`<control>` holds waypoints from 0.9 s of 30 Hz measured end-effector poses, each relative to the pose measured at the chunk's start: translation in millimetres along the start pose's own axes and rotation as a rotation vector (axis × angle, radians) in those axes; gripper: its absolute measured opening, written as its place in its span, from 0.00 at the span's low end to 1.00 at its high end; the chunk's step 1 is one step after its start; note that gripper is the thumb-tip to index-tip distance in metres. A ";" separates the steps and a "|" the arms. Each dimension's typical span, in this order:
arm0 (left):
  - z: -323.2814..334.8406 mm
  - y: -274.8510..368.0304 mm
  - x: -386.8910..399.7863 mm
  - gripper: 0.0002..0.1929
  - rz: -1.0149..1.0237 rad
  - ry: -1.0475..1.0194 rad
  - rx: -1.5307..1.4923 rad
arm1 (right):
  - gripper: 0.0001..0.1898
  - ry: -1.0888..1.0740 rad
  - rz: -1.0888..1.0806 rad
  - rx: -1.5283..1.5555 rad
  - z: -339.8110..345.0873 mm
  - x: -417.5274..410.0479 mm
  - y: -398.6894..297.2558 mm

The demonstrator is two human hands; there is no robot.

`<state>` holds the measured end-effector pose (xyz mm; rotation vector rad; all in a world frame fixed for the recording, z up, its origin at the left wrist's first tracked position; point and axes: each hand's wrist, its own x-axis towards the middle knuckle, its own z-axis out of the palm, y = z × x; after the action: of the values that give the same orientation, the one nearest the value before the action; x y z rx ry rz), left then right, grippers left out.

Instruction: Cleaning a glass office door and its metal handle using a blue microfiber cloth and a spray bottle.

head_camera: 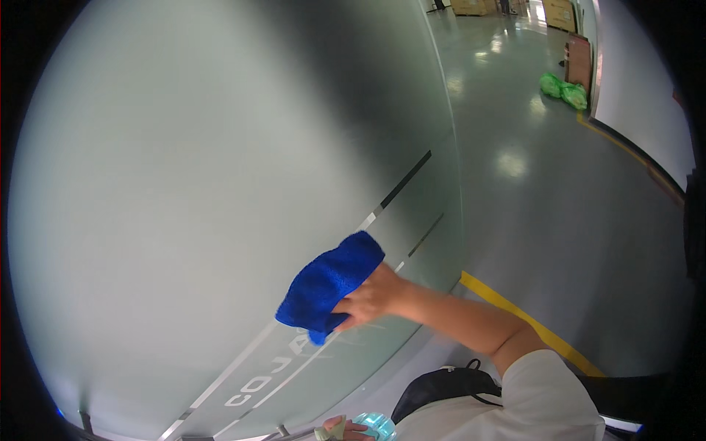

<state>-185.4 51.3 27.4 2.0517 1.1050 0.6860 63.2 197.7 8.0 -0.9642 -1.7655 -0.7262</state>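
Observation:
My right hand (367, 300) is shut on a blue microfibre cloth (331, 281) and holds it against a large frosted glass panel (165, 193). The cloth lies over the panel's pale stripes and hides part of the lettering below it. Low in the picture, close to my body, my left hand (353, 429) holds a light blue, see-through plastic bottle (376, 424). A pale yellowish cloth or glove-like piece (331, 430) shows at its fingers; the rest of that hand is cut off by the picture's edge.
A grey glossy floor (524, 220) with a yellow line (513, 308) runs beside the panel. Green plastic bags (563, 91) rest by a white wall (640, 71) and a reddish-brown board (578, 60). Cartons (560, 14) and a person's legs (505, 6) are far off. A black bag (441, 386) is at my waist.

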 end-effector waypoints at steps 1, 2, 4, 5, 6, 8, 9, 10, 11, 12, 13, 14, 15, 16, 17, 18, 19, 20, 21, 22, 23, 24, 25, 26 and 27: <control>0.9 0.1 2.1 0.24 -0.013 0.000 -0.014 | 0.27 -0.052 -0.143 0.043 -5.4 -2.4 17.8; -2.2 -4.0 -0.7 0.24 -0.037 0.007 -0.020 | 0.27 -0.051 -0.151 0.008 -17.2 3.4 26.6; -8.1 -2.5 1.4 0.24 -0.083 0.032 -0.039 | 0.31 -0.137 0.113 0.007 -40.2 20.5 63.3; -9.8 0.3 0.9 0.24 -0.110 0.043 -0.052 | 0.32 0.083 0.189 -0.025 -54.8 29.6 80.2; -11.1 3.7 -0.2 0.24 -0.130 0.048 -0.065 | 0.32 0.300 0.186 -0.104 -62.4 27.9 100.9; -17.0 9.9 -3.0 0.24 -0.174 0.063 -0.083 | 0.34 0.463 0.199 -0.256 -74.6 28.6 127.7; -5.0 9.9 -15.0 0.24 -0.218 0.076 -0.101 | 0.34 0.477 0.249 -0.241 -77.6 18.2 123.8; -7.9 11.1 -17.6 0.24 -0.239 0.084 -0.107 | 0.34 0.511 0.298 -0.241 -77.6 21.3 120.9; -10.7 12.5 -20.1 0.24 -0.258 0.092 -0.114 | 0.34 0.512 0.302 -0.232 -73.6 17.8 118.0; -10.3 13.5 -23.4 0.24 -0.279 0.102 -0.124 | 0.33 0.537 0.435 -0.212 -67.7 8.9 114.3; -11.2 14.9 -25.2 0.24 -0.297 0.110 -0.133 | 0.33 0.560 0.569 -0.193 -60.3 1.8 109.2; -12.1 16.2 -26.7 0.24 -0.314 0.118 -0.143 | 0.31 0.599 0.722 -0.140 -49.7 -4.9 94.5; -11.9 17.4 -27.4 0.24 -0.327 0.119 -0.155 | 0.31 0.622 0.675 -0.131 -38.7 -17.1 83.5; -11.6 18.7 -27.6 0.24 -0.338 0.118 -0.167 | 0.31 0.645 0.627 -0.124 -25.5 -31.9 72.6; -10.0 20.9 -28.9 0.24 -0.349 0.114 -0.179 | 0.34 0.627 0.548 -0.126 -11.7 -50.7 57.4; -10.4 21.7 -29.8 0.24 -0.362 0.112 -0.190 | 0.34 0.473 0.542 -0.158 -5.2 -69.4 39.4; -10.8 22.2 -30.1 0.24 -0.376 0.109 -0.200 | 0.35 0.320 0.536 -0.189 -2.1 -84.1 30.2; -9.6 24.4 -30.6 0.23 -0.391 0.103 -0.211 | 0.35 0.316 0.542 -0.194 -6.1 -96.5 41.0; -9.7 26.3 -30.6 0.23 -0.409 0.096 -0.220 | 0.36 0.166 0.425 -0.218 -14.3 -108.7 60.6; -10.0 25.9 -29.7 0.23 -0.426 0.089 -0.229 | 0.37 0.016 0.307 -0.239 -21.1 -117.8 78.7; -10.2 23.8 -28.5 0.23 -0.445 0.084 -0.240 | 0.36 -0.003 0.383 -0.307 -30.6 -117.0 90.4; -8.8 20.3 -27.6 0.23 -0.466 0.079 -0.252 | 0.35 -0.024 0.457 -0.376 -39.0 -116.7 102.4; -12.0 39.8 -41.3 0.23 -0.466 0.096 -0.251 | 0.35 -0.003 0.453 -0.370 -42.7 -112.1 118.5; -11.9 40.1 -40.4 0.23 -0.460 0.078 -0.255 | 0.35 0.238 0.773 -0.206 -39.7 -124.2 142.7; -12.9 37.6 -39.1 0.23 -0.423 0.050 -0.164 | 0.34 0.485 1.078 -0.023 -37.0 -132.9 154.3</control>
<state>-195.7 7.1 59.9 1.6000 1.4057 0.5917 242.7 208.4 -94.6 -1.4043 -0.6362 -0.2239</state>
